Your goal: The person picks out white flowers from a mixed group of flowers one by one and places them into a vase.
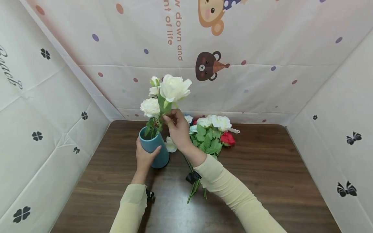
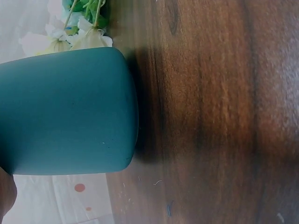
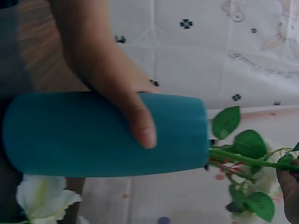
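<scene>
A blue-teal vase (image 1: pixel 158 152) stands on the table's left half, and in the left wrist view its base meets the wood. My left hand (image 1: pixel 144 158) grips the vase's side, thumb laid across the front. White flowers (image 1: pixel 150 107) with green leaves rise from the vase mouth. Above the mouth, my right hand (image 1: pixel 178 129) pinches the green stem (image 3: pixel 247 160) of a large white rose (image 1: pixel 175 88) between thumb and fingers. The lower end of that stem enters the vase mouth in the right wrist view; its tip is hidden inside.
Right of the vase lies a bunch of artificial flowers (image 1: pixel 208 139), with white blooms, a red rose (image 1: pixel 228 138) and stems pointing toward me. A white bloom (image 1: pixel 170 144) lies close beside the vase. Printed cloth walls (image 1: pixel 256 87) border the brown table (image 1: pixel 262 181) at back and sides.
</scene>
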### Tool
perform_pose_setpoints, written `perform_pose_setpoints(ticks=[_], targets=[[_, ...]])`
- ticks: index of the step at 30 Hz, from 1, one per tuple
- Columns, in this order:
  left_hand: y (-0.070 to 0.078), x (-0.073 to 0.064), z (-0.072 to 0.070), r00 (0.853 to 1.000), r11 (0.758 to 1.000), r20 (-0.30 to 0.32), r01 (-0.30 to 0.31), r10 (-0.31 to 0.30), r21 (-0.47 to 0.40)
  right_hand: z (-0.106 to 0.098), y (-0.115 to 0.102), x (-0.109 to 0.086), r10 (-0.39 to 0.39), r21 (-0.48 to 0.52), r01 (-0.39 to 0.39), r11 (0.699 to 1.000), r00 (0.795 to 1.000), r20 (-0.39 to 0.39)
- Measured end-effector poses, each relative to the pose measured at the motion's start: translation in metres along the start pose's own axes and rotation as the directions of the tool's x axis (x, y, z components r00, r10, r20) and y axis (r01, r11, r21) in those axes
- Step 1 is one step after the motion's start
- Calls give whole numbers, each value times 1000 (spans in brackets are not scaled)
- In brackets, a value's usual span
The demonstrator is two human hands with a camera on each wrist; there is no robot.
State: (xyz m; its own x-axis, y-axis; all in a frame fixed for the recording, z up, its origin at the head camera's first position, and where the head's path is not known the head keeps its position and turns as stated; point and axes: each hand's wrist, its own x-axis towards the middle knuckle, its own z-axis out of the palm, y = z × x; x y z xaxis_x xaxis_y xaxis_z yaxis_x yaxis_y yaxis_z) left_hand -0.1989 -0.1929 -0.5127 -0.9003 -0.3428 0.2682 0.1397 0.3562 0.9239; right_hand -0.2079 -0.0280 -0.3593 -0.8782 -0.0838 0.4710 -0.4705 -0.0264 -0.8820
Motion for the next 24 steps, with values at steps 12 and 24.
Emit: perform_pose_setpoints(ticks=[12, 24], targets=[[0, -1, 0, 999, 999, -11, -33, 33, 0, 13, 14, -6, 52, -114, -46, 992, 997, 48], [-1, -2, 0, 999, 999, 6, -46, 46, -21, 21, 44, -14, 99, -200, -84, 976, 993, 67]])
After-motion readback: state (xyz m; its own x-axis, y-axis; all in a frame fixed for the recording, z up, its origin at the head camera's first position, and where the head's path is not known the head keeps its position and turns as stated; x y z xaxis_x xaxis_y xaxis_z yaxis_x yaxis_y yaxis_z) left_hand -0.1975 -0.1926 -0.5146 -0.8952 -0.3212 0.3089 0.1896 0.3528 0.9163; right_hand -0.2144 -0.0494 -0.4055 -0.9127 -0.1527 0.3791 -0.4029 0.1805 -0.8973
